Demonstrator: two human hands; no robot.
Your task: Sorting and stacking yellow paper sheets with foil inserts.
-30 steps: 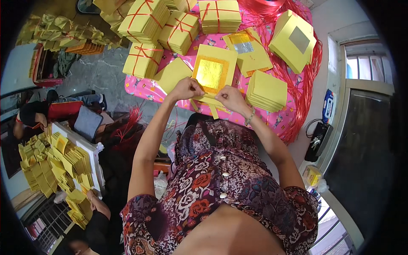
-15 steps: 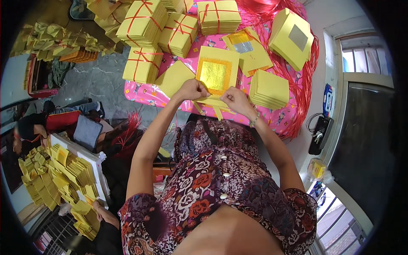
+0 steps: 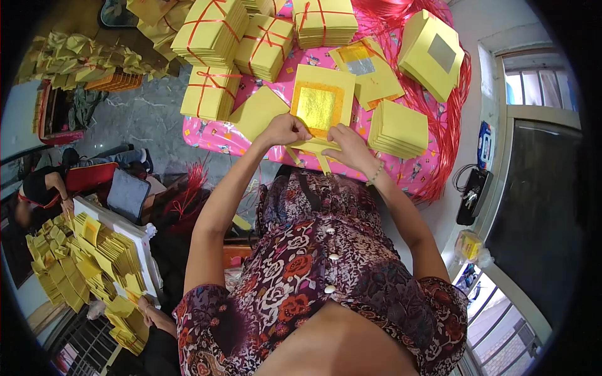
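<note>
A yellow paper sheet (image 3: 347, 82) with a gold foil square (image 3: 317, 106) framed in orange lies at the table's near edge. My left hand (image 3: 287, 130) is closed in a pinch at the sheet's near left corner. At the near right corner, my right hand (image 3: 352, 150) has its thumb and fingers bent about the near edge, which looks folded up between the hands. Narrow yellow paper strips (image 3: 323, 164) stick out below that edge. A plain yellow sheet (image 3: 260, 111) lies left of the foil sheet. To the right stands a stack of folded yellow papers (image 3: 401, 130).
Yellow paper bundles (image 3: 210, 94) tied with red string fill the table's far left. Red strands (image 3: 446, 144) hang down the right side of the pink table cover (image 3: 210, 135). At the lower left, another person's hand (image 3: 157, 315) is by a white table with yellow papers (image 3: 113, 250).
My right hand has turned and shifted: its fingers now lie at the sheet's near right edge with the thumb lower. My left hand stays in its pinch, almost unmoved.
</note>
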